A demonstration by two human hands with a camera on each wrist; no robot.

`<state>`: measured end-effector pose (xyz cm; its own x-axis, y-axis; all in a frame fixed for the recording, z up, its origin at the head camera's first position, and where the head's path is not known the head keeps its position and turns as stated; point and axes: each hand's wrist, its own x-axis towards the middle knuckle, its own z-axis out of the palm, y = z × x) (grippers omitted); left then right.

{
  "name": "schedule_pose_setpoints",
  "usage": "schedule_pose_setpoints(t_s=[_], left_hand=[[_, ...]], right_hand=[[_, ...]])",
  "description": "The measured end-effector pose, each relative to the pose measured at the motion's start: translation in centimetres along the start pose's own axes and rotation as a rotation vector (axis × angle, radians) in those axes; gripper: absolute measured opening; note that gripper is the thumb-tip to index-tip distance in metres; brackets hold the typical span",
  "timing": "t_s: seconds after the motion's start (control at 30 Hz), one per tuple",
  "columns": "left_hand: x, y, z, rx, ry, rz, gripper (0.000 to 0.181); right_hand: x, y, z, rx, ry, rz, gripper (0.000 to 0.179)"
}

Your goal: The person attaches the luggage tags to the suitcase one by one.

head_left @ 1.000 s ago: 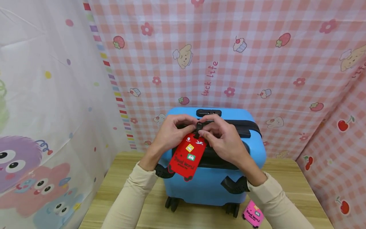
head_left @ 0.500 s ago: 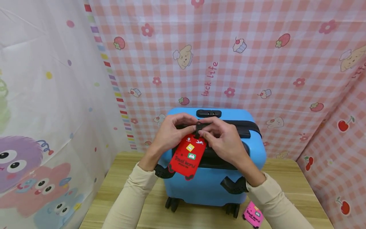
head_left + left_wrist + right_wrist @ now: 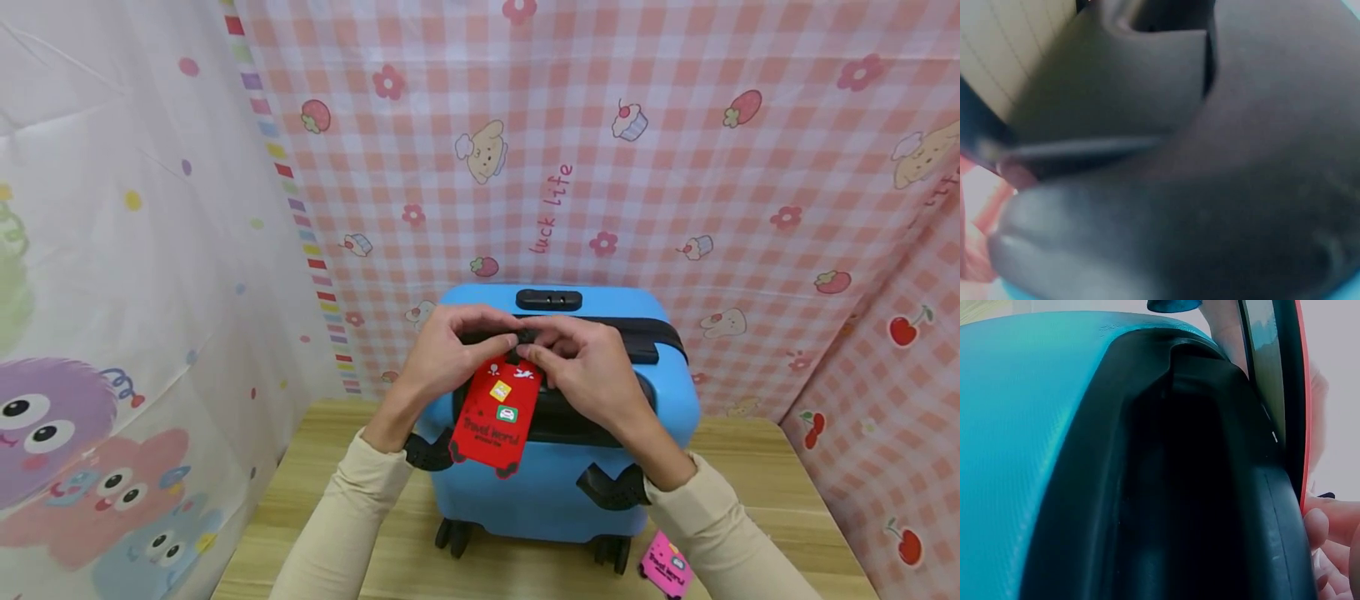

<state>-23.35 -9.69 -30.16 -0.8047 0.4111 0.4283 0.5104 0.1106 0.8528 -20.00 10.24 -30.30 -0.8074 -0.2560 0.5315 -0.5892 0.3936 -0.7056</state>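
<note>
A red luggage tag (image 3: pixel 491 427) hangs by its black strap (image 3: pixel 522 337) in front of the blue suitcase's (image 3: pixel 540 492) black top handle (image 3: pixel 573 417). My left hand (image 3: pixel 442 354) pinches the strap from the left with thumb and forefinger. From the right, my right hand (image 3: pixel 596 371) pinches the same strap, the fingertips of both hands nearly meeting. How the strap runs behind the fingers is hidden. In the right wrist view the tag shows edge-on as a thin red line (image 3: pixel 1305 425), near the right-hand fingers (image 3: pixel 1329 531). The black handle (image 3: pixel 1147 231) fills most of the left wrist view.
A pink luggage tag (image 3: pixel 666 565) lies on the wooden table (image 3: pixel 300 500), right of the suitcase's wheels (image 3: pixel 611 550). A black combination lock (image 3: pixel 549 300) sits on the suitcase top. Patterned curtains (image 3: pixel 585 125) enclose the back and sides.
The strap's upright loop has sunk down between the fingertips, and my right forefinger has come lower. The red tag's bottom end has swung slightly to the right.
</note>
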Motion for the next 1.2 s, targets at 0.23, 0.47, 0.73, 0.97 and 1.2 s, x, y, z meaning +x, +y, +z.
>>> schedule_pose_setpoints(t_s=[0.23,0.47,0.73,0.97,1.2], left_hand=[[-0.13,0.09,0.24,-0.010,0.024,-0.030,0.021],[-0.36,0.14,0.50,0.007,0.032,-0.011,0.024],[-0.46,0.24,0.70,0.024,0.038,-0.024,0.024],[-0.39,0.13,0.75,0.027,0.046,-0.035,0.021],[-0.39,0.15,0.75,0.055,0.054,-0.033,0.018]], right_hand=[[-0.02,-0.04,0.12,0.002,-0.001,-0.022,0.021],[-0.12,0.02,0.07,0.013,0.012,-0.036,0.016],[-0.24,-0.15,0.03,0.010,0.011,-0.023,0.015],[-0.28,-0.21,0.02,0.007,0.010,-0.026,0.015],[-0.24,-0.20,0.04,0.022,0.011,-0.020,0.014]])
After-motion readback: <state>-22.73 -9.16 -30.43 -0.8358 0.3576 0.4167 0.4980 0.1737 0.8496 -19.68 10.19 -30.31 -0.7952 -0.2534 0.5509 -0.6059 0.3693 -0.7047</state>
